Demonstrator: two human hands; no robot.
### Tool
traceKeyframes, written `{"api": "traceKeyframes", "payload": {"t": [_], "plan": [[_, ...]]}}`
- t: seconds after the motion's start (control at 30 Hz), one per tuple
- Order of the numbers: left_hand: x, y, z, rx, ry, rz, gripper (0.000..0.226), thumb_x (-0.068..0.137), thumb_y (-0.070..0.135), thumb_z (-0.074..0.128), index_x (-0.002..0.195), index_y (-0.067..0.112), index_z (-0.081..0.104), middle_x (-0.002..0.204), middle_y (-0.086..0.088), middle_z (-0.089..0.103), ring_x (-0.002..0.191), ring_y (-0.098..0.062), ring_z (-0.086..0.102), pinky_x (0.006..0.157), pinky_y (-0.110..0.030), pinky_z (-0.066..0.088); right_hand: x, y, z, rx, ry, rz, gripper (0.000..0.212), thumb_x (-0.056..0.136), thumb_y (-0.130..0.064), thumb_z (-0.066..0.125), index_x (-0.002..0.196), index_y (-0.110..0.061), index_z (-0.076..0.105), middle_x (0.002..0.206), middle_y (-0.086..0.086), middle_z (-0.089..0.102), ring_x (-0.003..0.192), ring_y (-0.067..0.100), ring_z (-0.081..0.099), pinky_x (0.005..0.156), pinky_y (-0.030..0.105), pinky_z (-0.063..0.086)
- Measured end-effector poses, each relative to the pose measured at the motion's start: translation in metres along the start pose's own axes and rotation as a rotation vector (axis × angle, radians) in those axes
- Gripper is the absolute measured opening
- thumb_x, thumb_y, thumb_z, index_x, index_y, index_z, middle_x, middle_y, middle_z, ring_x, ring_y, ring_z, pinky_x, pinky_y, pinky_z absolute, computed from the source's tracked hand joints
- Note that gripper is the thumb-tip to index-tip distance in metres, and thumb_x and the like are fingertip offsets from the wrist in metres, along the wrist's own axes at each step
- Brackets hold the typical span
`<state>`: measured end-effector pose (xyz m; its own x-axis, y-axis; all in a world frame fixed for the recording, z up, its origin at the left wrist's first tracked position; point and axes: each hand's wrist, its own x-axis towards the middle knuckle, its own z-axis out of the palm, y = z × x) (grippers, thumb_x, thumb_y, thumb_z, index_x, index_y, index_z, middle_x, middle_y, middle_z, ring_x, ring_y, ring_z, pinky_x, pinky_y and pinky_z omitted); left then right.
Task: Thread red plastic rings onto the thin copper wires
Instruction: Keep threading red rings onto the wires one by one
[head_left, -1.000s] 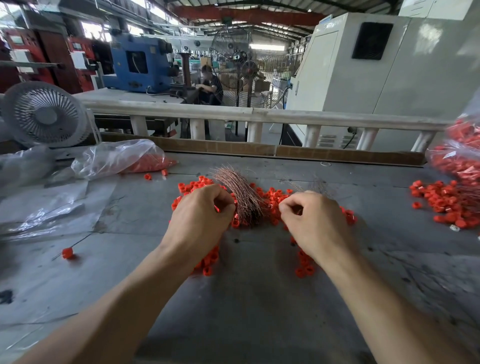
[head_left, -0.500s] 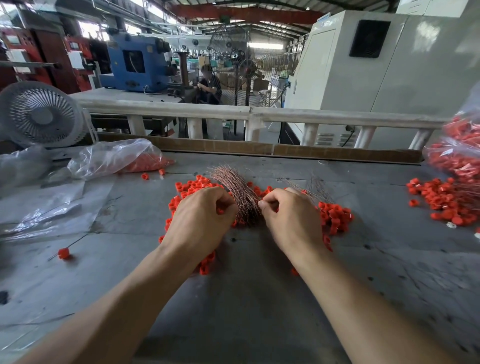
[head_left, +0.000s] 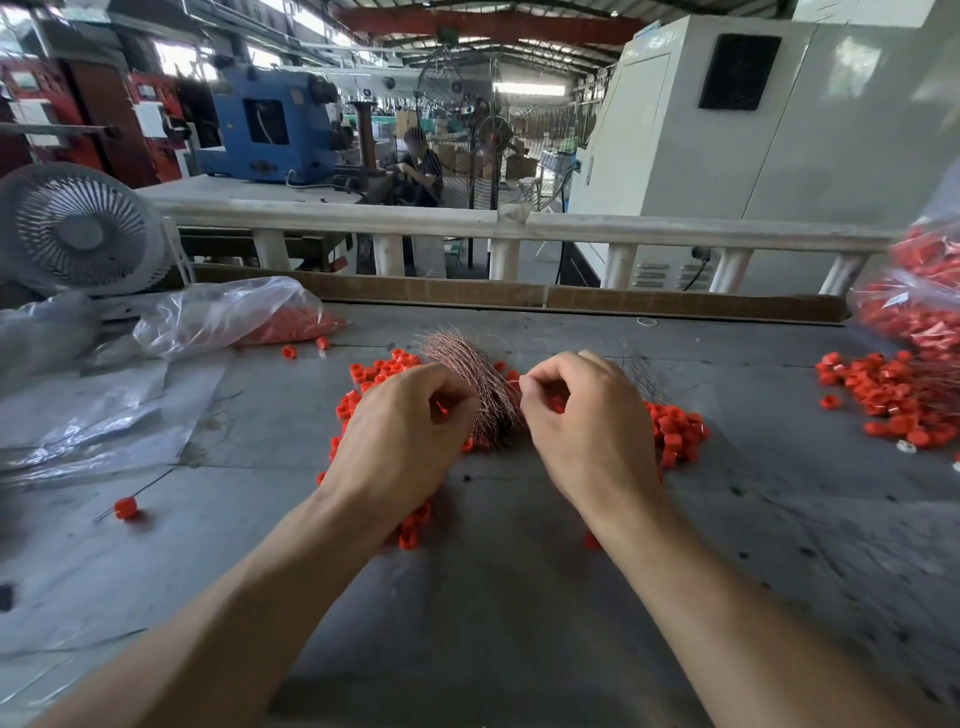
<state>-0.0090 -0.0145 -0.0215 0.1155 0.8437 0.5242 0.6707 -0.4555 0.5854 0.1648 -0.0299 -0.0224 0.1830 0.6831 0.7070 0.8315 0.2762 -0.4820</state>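
While both hands curl over the heap at the middle of the frame, the bundle of copper wires (head_left: 480, 387) lies between them on the grey table (head_left: 498, 597).
The left hand (head_left: 402, 441) has its fingers curled around something red, seemingly a ring. The right hand (head_left: 587, 421) pinches at the bundle's edge; what it holds I cannot tell. Red plastic rings (head_left: 675, 434) lie scattered under and beside both hands, with another pile (head_left: 883, 397) at the right edge. A clear bag (head_left: 228, 317) and a white fan (head_left: 78, 228) sit at the upper left.
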Motion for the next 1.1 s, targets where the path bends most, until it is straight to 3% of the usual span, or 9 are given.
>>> {"api": "traceKeyframes", "payload": {"t": [0.23, 0.43, 0.53, 0.67, 0.8, 0.97, 1.1], "plan": [[-0.004, 0.006, -0.003, -0.167, 0.011, 0.104, 0.025, 0.09, 0.023, 0.075, 0.102, 0.043, 0.069, 0.094, 0.031, 0.068, 0.086, 0.005, 0.065, 0.067, -0.003, 0.043, -0.006, -0.016, -0.012, 0.051, -0.011, -0.189, 0.011, 0.091, -0.021, 0.073, 0.083, -0.014, 0.072, 0.083, -0.003, 0.066, 0.083, 0.02, 0.06, 0.077, 0.037, 0.05], [-0.004, 0.009, -0.006, -0.188, 0.027, 0.133, 0.023, 0.089, 0.016, 0.075, 0.091, 0.038, 0.073, 0.088, 0.027, 0.069, 0.083, 0.002, 0.066, 0.067, -0.007, 0.045, -0.007, -0.018, -0.013, 0.15, -0.052, -0.225, 0.012, 0.094, -0.02, 0.072, 0.086, -0.012, 0.073, 0.084, -0.003, 0.066, 0.084, 0.018, 0.06, 0.076, 0.035, 0.05], [-0.004, 0.012, -0.007, -0.27, 0.04, 0.113, 0.018, 0.089, 0.018, 0.077, 0.089, 0.035, 0.075, 0.084, 0.023, 0.071, 0.079, -0.001, 0.068, 0.065, -0.009, 0.047, -0.007, -0.015, -0.013, 0.298, -0.078, -0.157, 0.009, 0.099, -0.017, 0.066, 0.101, -0.014, 0.074, 0.095, -0.006, 0.069, 0.091, 0.011, 0.064, 0.08, 0.029, 0.052], [-0.004, 0.017, -0.007, -0.376, 0.025, 0.064, 0.019, 0.088, 0.015, 0.079, 0.086, 0.035, 0.077, 0.081, 0.018, 0.073, 0.076, -0.005, 0.069, 0.064, -0.014, 0.051, -0.009, -0.013, -0.01, 0.354, -0.211, -0.066, 0.034, 0.095, -0.002, 0.063, 0.124, -0.018, 0.07, 0.111, -0.009, 0.072, 0.102, 0.004, 0.066, 0.088, 0.02, 0.053], [-0.004, 0.018, -0.006, -0.432, 0.002, 0.035, 0.02, 0.087, 0.011, 0.079, 0.085, 0.031, 0.079, 0.076, 0.016, 0.073, 0.07, 0.0, 0.066, 0.063, -0.011, 0.047, -0.009, -0.011, -0.007, 0.346, -0.215, -0.08, 0.028, 0.092, -0.004, 0.071, 0.114, -0.021, 0.073, 0.103, -0.011, 0.075, 0.097, 0.0, 0.068, 0.083, 0.01, 0.05], [-0.003, 0.015, -0.006, -0.413, 0.006, 0.007, 0.015, 0.087, 0.014, 0.08, 0.087, 0.029, 0.079, 0.077, 0.014, 0.074, 0.071, -0.005, 0.068, 0.063, -0.016, 0.052, -0.007, -0.009, -0.007, 0.372, -0.17, -0.049, 0.012, 0.093, -0.01, 0.074, 0.097, -0.021, 0.075, 0.084, -0.012, 0.074, 0.079, 0.003, 0.068, 0.066, 0.017, 0.051], [-0.003, 0.014, -0.007, -0.411, 0.019, -0.017, 0.013, 0.086, 0.017, 0.08, 0.087, 0.03, 0.079, 0.079, 0.014, 0.075, 0.073, -0.007, 0.069, 0.064, -0.018, 0.055, -0.007, -0.01, -0.009, 0.37, -0.182, -0.044, 0.008, 0.094, -0.011, 0.073, 0.094, -0.019, 0.074, 0.078, -0.014, 0.071, 0.074, -0.001, 0.065, 0.062, 0.01, 0.045]]}}
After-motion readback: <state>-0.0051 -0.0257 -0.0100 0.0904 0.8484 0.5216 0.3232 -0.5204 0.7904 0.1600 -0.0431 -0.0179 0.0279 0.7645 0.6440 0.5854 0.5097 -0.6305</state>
